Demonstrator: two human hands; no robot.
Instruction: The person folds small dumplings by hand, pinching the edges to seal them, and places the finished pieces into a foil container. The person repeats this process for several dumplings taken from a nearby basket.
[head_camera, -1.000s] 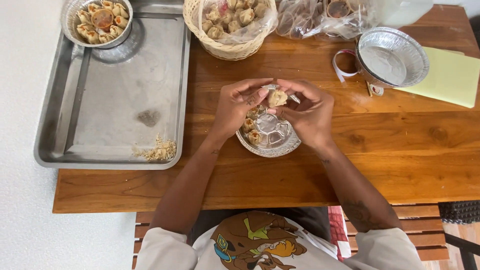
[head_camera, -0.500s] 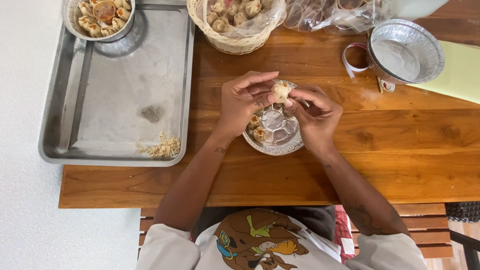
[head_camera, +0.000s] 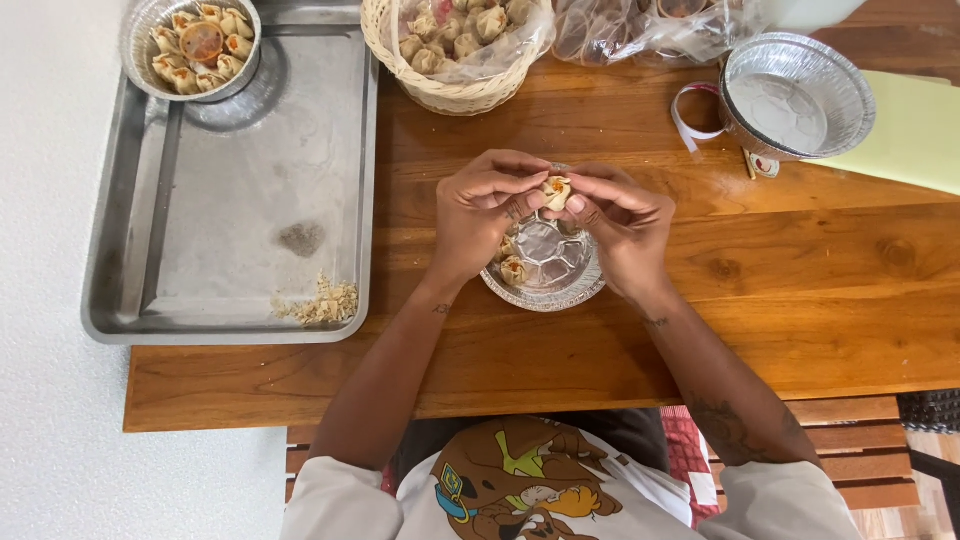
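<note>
Hands meet over a small foil dish (head_camera: 548, 262) on the wooden table (head_camera: 800, 300): left hand (head_camera: 482, 212) and right hand (head_camera: 622, 225) both pinch one dumpling (head_camera: 556, 190) by the fingertips, just above the dish. More dumplings sit in the dish, the wicker basket (head_camera: 445, 92) and the foil bowl (head_camera: 195, 45) on the metal tray (head_camera: 220, 200).

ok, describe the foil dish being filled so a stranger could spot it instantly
On the wooden table, look just right of the steel tray, at the near centre. The small foil dish sits directly under both hands, left hand and right hand, pinching a dumpling. Unlike the empty foil dish far right, it holds a few dumplings.
</note>
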